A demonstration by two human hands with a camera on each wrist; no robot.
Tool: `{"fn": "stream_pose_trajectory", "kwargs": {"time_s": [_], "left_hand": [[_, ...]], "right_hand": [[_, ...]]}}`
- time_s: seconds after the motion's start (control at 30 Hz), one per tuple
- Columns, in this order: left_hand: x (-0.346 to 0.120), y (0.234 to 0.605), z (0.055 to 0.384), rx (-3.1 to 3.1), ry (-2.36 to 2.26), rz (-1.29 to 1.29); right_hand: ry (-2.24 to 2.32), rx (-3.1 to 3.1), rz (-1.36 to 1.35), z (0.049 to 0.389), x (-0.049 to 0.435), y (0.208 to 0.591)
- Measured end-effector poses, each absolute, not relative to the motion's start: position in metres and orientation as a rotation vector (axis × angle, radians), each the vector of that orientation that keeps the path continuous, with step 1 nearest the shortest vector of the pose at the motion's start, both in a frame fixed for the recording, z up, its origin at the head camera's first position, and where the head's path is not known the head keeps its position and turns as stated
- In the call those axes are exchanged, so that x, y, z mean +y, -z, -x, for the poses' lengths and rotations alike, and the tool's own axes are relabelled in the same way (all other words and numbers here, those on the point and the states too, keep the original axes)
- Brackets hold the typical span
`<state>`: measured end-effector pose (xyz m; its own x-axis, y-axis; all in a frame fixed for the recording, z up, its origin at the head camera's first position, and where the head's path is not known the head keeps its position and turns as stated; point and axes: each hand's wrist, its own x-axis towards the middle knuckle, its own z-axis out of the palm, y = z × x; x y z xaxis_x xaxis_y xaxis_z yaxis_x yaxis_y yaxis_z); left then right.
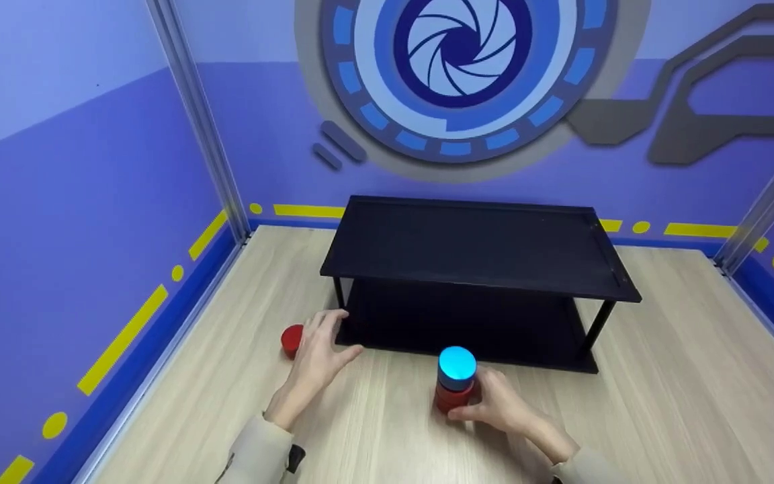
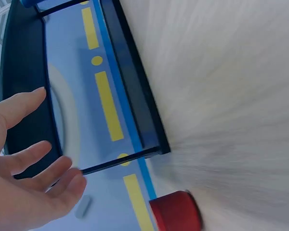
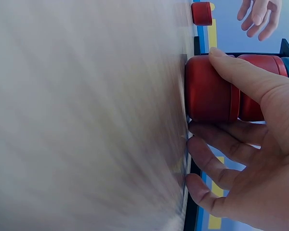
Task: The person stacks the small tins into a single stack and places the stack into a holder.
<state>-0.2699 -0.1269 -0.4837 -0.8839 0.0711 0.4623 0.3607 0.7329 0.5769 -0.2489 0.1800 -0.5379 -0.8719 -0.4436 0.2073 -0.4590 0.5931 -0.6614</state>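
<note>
Evidently the careful work is at the lower centre of the head view, where the right hand [image 1: 501, 402] holds a small column: the red tins [image 1: 449, 398], which seem to be two, with the blue tin [image 1: 457, 366] on top. The thumb lies on one side of the lowest tin and the nearest finger bends along the other side, so this hand is closed only as far as the tin's width permits; its outer fingers, in the right wrist view, are a little bent and spread away. I think the grip is low because a column is easier to steady from its base, and it leaves the top of the blue tin uncovered. The column appears to stand on the wooden table [image 1: 387, 437], just before the front edge of the black shelf [image 1: 481, 245] in the middle of the frame; probably this place gives the hand more room than the gap between the two levels. The left hand [image 1: 316, 356], left of the lower centre, has its fingers loosely spread, with the thumb apart, and holds nothing, perhaps because one hand is enough for the column. It partly hides the lone red tin [image 1: 291, 341], but the left wrist view shows this tin apart from the fingers, upright near the shelf's corner
</note>
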Motion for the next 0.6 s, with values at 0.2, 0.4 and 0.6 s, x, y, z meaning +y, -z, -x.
{"fn": "stream_pose_trajectory", "kwargs": {"time_s": [0.2, 0.4, 0.6], "left_hand": [[-0.133, 0.496, 0.282, -2.517, 0.936, 0.242], [-0.141, 0.509, 0.294, -2.547, 0.899, 0.189], [-0.143, 0.515, 0.302, -2.642, 0.92, 0.109]], "right_hand": [[-1.162, -2.775, -0.808, 0.249, 0.181, 0.537], [-1.174, -2.77, -0.808, 0.25, 0.181, 0.538], [-1.163, -2.781, -0.798, 0.251, 0.18, 0.538]]}}
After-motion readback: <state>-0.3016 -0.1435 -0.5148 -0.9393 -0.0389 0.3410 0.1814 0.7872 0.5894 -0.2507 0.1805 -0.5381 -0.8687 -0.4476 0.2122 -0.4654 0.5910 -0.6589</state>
